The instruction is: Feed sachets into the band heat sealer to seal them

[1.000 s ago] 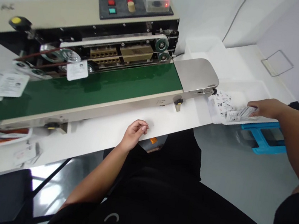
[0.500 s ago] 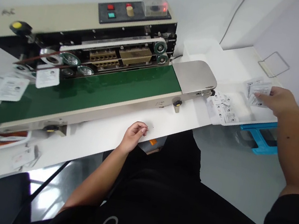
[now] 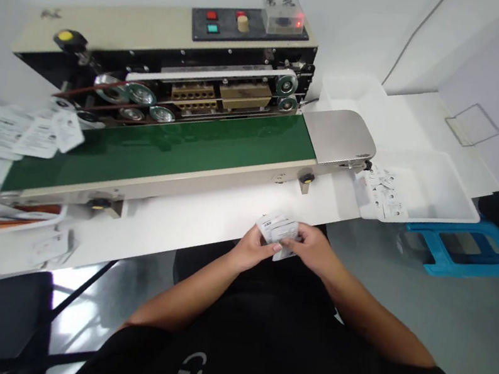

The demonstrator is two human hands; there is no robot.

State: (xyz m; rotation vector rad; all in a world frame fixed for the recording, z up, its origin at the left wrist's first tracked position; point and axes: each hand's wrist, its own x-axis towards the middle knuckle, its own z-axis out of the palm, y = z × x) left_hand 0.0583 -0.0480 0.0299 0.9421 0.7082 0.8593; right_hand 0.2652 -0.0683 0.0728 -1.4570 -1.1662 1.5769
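Several small white printed sachets (image 3: 277, 226) are bunched between my two hands at the table's front edge. My left hand (image 3: 249, 249) closes on their left side, thumb on top. My right hand (image 3: 314, 247) pinches them from the right. Just beyond my hands runs the band sealer (image 3: 171, 27) with its green conveyor belt (image 3: 199, 143). At the belt's left end lies a pile of printed white sachets (image 3: 5, 130). To the right, a white tray (image 3: 456, 212) has more printed sachets (image 3: 385, 190) along its left side.
A metal plate (image 3: 339, 137) ends the conveyor at right. Below its left end is a white basket (image 3: 50, 219) of packets. A blue stool (image 3: 482, 251) stands under the tray, and a black chair (image 3: 7, 319) is at lower left. A wire stand (image 3: 473, 125) sits at back right.
My right hand has brought the sachets from over the tray to my left hand, which now grips them too. The sachet at the belt's left end has moved left onto the pile.
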